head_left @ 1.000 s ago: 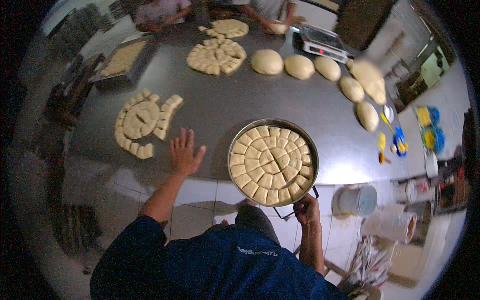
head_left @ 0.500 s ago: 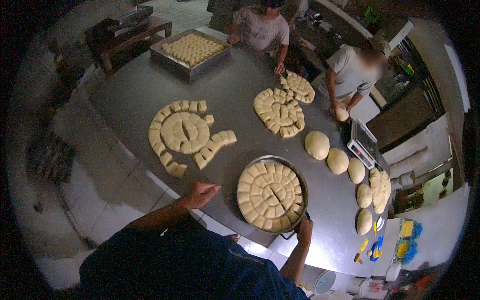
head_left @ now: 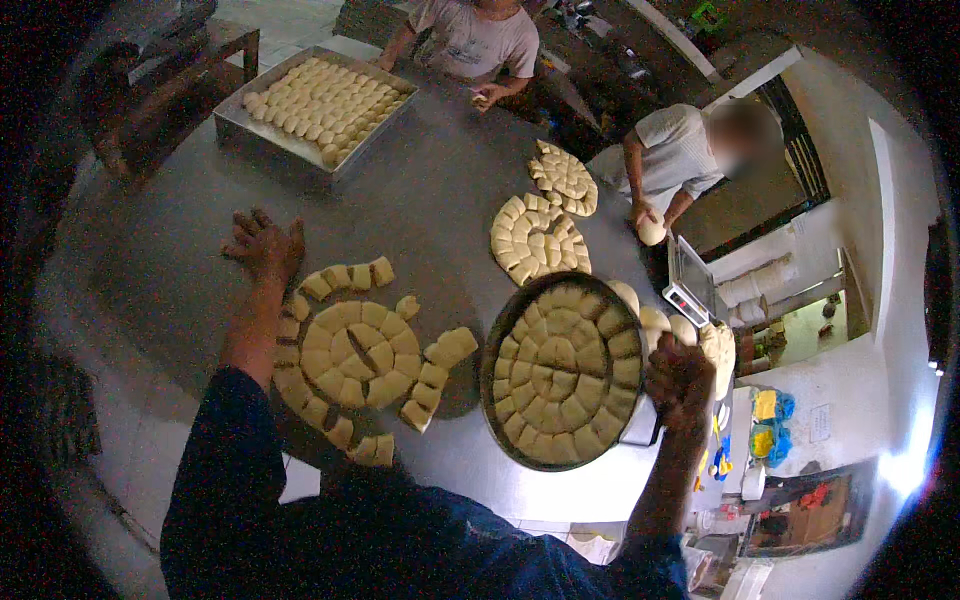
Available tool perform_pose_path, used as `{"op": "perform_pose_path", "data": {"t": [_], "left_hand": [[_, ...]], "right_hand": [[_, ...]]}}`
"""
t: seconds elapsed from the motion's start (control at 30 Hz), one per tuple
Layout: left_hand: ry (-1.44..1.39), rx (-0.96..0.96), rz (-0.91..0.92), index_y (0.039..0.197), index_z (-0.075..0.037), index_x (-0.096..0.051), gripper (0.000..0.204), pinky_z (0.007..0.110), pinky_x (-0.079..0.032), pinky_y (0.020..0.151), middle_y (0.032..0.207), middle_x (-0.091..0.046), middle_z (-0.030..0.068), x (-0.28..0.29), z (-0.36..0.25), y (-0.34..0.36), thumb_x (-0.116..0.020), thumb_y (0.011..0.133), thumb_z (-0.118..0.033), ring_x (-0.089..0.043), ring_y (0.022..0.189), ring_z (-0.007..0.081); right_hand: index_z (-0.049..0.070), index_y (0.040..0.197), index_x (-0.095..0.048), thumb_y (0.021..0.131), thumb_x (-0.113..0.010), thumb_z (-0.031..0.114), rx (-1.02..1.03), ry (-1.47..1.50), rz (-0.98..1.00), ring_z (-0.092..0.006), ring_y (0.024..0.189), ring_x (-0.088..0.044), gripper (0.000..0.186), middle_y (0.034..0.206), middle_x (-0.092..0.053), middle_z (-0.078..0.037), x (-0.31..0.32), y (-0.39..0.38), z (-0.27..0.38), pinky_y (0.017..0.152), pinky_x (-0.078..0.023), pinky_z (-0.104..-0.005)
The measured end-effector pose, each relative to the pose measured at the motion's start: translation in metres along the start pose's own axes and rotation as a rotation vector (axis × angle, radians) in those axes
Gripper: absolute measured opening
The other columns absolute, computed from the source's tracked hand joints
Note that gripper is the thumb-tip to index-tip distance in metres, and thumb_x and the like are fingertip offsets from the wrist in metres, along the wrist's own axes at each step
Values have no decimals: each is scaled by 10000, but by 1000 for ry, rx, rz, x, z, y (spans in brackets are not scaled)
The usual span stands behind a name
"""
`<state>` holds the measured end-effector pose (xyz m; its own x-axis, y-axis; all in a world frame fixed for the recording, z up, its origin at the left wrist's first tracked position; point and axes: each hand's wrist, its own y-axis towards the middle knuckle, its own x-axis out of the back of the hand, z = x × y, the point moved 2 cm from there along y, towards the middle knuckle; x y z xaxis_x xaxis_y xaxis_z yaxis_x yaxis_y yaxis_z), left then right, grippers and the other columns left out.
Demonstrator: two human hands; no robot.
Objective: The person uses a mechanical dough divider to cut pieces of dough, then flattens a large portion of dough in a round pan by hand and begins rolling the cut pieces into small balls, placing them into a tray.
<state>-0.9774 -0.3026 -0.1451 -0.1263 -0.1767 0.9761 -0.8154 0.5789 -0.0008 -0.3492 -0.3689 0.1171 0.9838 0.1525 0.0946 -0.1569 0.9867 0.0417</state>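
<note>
My right hand is closed at the right edge of a round dark-rimmed pan, by its handle. Dough scored into rings of pieces fills the pan, which appears raised and tilted over the table. My left hand reaches out over the metal table with fingers spread, holding nothing. Just below it lies a cut dough disc, partly ringed by loose dough pieces. Whether my left fingers touch the tabletop, I cannot tell.
A square tray of small dough balls stands far left. Two more cut dough rounds lie beyond the pan. One person stands at the far edge; another handles a dough ball beside a scale.
My left hand has moved forward and left past the cut dough, its fingers spreading. The pan has come up and tilted in my right hand, now hiding part of the dough balls. The view has shifted.
</note>
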Motion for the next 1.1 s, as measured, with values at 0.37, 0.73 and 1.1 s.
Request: {"op": "perform_pose_path", "data": {"t": [0.37,0.73,1.1], "left_hand": [[5,-45,32,1636,-35,-204,954,736,-127,1183,1699,-156,244,3,-13,6,-378,987,-713,-269,1536,403],[6,-61,-89,1622,-29,-254,952,716,-91,1200,1694,-155,265,-25,-17,11,-423,976,-707,-222,1557,390],[-65,-36,-65,1624,-19,-235,1000,733,-104,1185,1696,-162,251,-9,3,7,-387,968,-758,-229,1549,410]], "right_hand": [[77,986,-711,932,-732,277,797,-1401,224,-191,645,-602,209,718,-621,-7,-137,383,90,613,-495,-346],[149,1017,-750,888,-719,521,752,-1139,56,-388,770,-712,395,804,-720,-160,-187,470,-223,667,-544,-496],[64,886,-664,910,-721,415,883,-1167,31,-403,767,-695,356,806,-707,-169,-307,330,-238,666,-535,-515]]}}
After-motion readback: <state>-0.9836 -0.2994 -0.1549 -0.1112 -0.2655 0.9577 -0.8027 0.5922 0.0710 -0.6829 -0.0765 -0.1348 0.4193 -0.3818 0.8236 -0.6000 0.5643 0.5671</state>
